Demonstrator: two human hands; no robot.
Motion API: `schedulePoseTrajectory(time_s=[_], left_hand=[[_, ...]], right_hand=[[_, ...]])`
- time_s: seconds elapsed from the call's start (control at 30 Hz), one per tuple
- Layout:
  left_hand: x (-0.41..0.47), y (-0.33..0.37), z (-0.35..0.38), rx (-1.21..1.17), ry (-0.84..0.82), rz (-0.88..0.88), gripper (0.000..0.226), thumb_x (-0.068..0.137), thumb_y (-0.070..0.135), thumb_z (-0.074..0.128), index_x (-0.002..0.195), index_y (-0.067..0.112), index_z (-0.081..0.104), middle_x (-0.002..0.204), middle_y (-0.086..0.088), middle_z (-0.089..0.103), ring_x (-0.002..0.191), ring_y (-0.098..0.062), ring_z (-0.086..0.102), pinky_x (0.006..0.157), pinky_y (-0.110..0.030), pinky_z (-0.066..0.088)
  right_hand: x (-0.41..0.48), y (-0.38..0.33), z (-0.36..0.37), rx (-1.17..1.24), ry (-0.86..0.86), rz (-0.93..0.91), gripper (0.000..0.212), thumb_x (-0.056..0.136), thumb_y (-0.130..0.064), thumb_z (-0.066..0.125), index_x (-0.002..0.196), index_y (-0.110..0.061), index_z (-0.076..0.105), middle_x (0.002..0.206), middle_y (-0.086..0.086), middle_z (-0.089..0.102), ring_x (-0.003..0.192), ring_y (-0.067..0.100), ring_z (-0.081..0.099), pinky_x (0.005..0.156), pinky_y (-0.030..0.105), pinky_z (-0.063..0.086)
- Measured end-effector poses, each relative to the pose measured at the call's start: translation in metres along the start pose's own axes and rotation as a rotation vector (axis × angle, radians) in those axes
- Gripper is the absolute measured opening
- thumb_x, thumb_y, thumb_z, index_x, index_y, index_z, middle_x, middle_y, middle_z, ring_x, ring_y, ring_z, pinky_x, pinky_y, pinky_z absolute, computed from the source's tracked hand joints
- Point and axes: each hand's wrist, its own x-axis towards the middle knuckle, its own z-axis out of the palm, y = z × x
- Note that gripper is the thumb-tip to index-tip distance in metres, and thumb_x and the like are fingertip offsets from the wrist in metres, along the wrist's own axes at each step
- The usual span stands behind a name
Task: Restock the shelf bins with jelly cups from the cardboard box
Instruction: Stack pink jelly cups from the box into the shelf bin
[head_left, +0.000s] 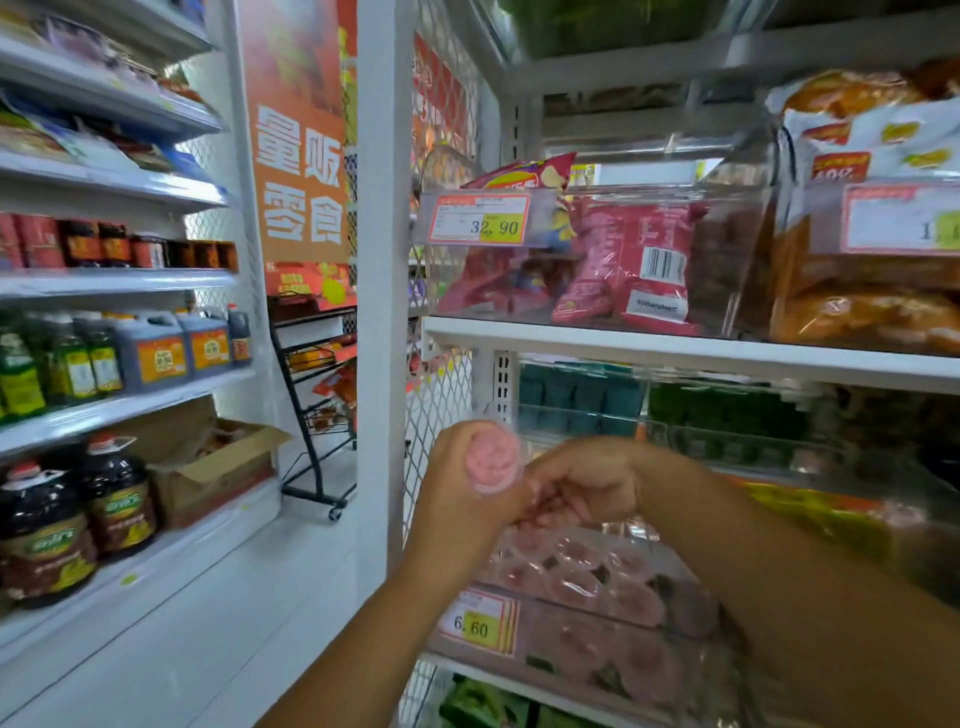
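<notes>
My left hand grips a stack of pink jelly cups, held upright in front of the shelf. My right hand is next to it with curled fingers touching the base of that stack; whether it holds a cup of its own is hidden. Below both hands a clear shelf bin holds several pink jelly cups lying flat, with a 6.60 price tag on its front.
A white shelf upright stands left of the bin. Above are bins of red snack bags and green cups. An open cardboard box sits on the left low shelf beside oil bottles. A wire rack stands behind.
</notes>
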Motion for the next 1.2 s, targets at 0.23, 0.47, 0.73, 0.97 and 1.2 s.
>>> schedulePoseTrajectory(time_s=[0.23,0.47,0.73,0.97,1.2], left_hand=[[0.000,-0.018,-0.006,0.088,0.032,-0.135,0.031,0.076,0.016,0.078,0.095,0.030,0.057,0.090,0.005,0.064,0.072,0.000,0.062,0.051,-0.011,0.046],[0.005,-0.026,-0.002,0.189,-0.007,-0.127,0.029,0.075,0.021,0.076,0.090,0.032,0.054,0.092,0.005,0.059,0.076,-0.004,0.060,0.050,-0.010,0.038],[0.005,-0.032,-0.002,0.234,-0.061,-0.150,0.037,0.072,0.026,0.076,0.098,0.037,0.053,0.101,0.005,0.057,0.085,-0.008,0.060,0.054,-0.018,0.043],[0.004,-0.022,-0.001,0.234,-0.058,-0.122,0.027,0.073,0.011,0.075,0.086,0.026,0.056,0.086,-0.002,0.059,0.069,-0.010,0.060,0.048,-0.022,0.047],[0.002,-0.020,0.001,0.265,-0.071,-0.094,0.022,0.071,0.004,0.075,0.081,0.013,0.057,0.078,-0.009,0.061,0.058,-0.012,0.055,0.048,-0.025,0.044]], right_hand=[[0.055,0.011,-0.026,-0.290,0.695,-0.038,0.006,0.088,-0.008,0.064,0.090,-0.010,0.059,0.084,0.006,0.060,0.073,0.018,0.061,0.059,0.025,0.056],[0.093,0.031,-0.034,-0.733,0.775,0.200,0.025,0.091,-0.020,0.062,0.071,-0.007,0.053,0.070,0.004,0.053,0.069,0.016,0.060,0.058,0.020,0.047],[0.101,0.046,-0.037,-0.857,0.728,0.247,0.030,0.093,-0.023,0.061,0.116,-0.004,0.063,0.088,0.006,0.057,0.101,0.023,0.063,0.080,0.028,0.049],[0.107,0.047,-0.036,-0.940,0.682,0.256,0.026,0.093,-0.022,0.061,0.114,-0.007,0.065,0.107,0.008,0.067,0.091,0.020,0.064,0.073,0.027,0.048],[0.108,0.050,-0.036,-0.928,0.706,0.257,0.022,0.092,-0.022,0.063,0.108,-0.007,0.066,0.110,0.005,0.068,0.080,0.018,0.062,0.061,0.025,0.044]])
